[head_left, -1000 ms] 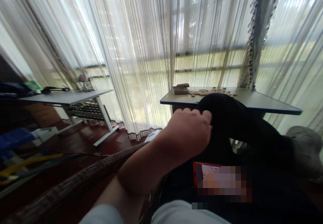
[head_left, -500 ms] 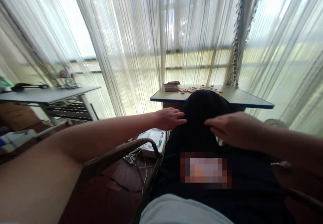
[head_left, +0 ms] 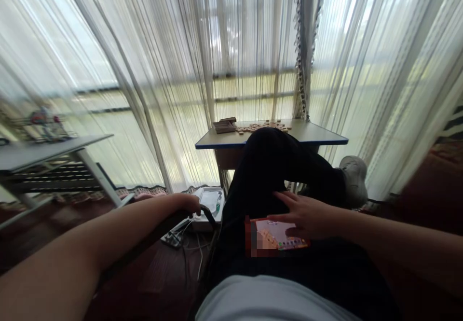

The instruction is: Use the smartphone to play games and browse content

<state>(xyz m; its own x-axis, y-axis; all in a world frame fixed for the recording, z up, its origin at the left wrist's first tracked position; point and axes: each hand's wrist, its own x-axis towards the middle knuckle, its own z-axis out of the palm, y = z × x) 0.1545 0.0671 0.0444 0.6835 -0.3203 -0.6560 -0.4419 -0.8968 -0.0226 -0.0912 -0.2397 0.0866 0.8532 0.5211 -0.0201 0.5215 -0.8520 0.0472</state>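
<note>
A phone (head_left: 277, 238) with a lit, colourful screen lies sideways on my dark-trousered lap; part of its screen is pixelated. My right hand (head_left: 307, 216) is over the phone's right side, fingers spread, some of them covering the screen's upper right. Whether the fingertips press on it I cannot tell. To the left, my left hand (head_left: 190, 203) rests with its fingers curled over the chair's armrest (head_left: 207, 215).
Ahead stands a table (head_left: 321, 132) with a blue edge, bearing scattered small wooden pieces (head_left: 249, 128) and a brown box (head_left: 224, 125). A second table (head_left: 72, 143) stands left. Cables and a power strip (head_left: 172, 239) lie on the floor near a white box (head_left: 202, 223).
My left hand has gone from above my knee to the armrest. My right hand has come down to the phone. The view has turned right, and a shoe now shows.
</note>
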